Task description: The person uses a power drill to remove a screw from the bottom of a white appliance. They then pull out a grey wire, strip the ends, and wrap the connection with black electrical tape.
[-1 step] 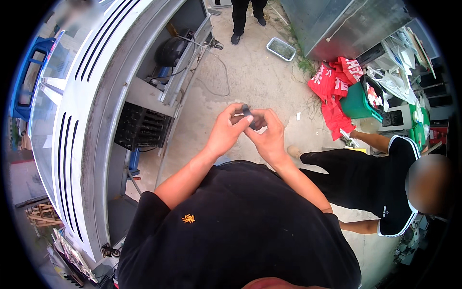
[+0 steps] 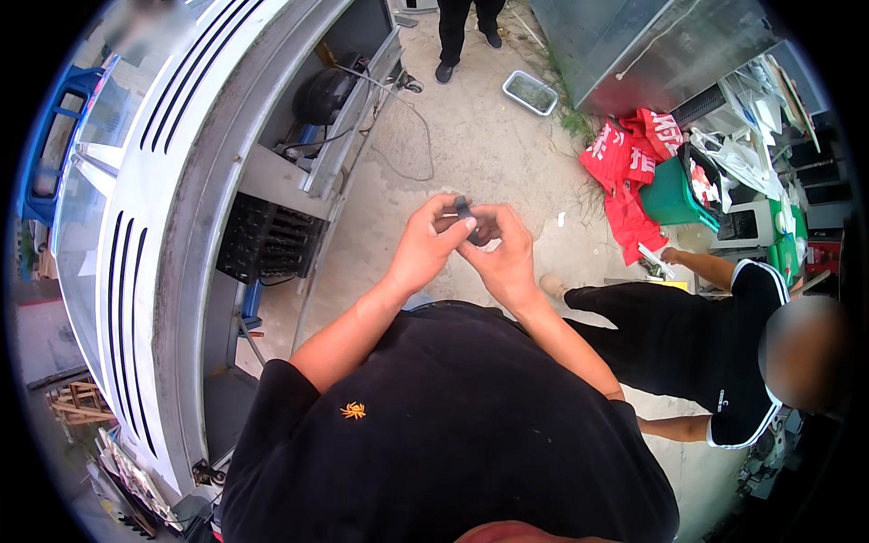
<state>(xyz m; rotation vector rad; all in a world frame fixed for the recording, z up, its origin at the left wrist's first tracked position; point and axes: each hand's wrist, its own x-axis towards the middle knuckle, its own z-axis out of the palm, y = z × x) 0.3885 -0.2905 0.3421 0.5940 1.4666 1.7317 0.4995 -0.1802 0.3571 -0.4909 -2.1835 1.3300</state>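
At the left, a long white cabinet point(image 2: 167, 208) with dark vent slots and an open grey metal side, exposing a round black housing point(image 2: 324, 95), a loose grey cable point(image 2: 432, 163) and a black ridged panel point(image 2: 267, 240). Farther left, a blue frame point(image 2: 41, 181); lower down, wooden slats point(image 2: 80, 403). Pale concrete floor point(image 2: 489, 136) between. Near the top, a bystander's dark trousers point(image 2: 453, 34), then a shallow white tray point(image 2: 523, 102), green weeds point(image 2: 572, 119) and a large grey metal box point(image 2: 629, 50). To the right, crumpled red cloth point(image 2: 623, 213) against a full green bin point(image 2: 665, 195), white scraps point(image 2: 738, 158) nearby; below, a co-worker point(image 2: 706, 348) in black with white sleeve trim.
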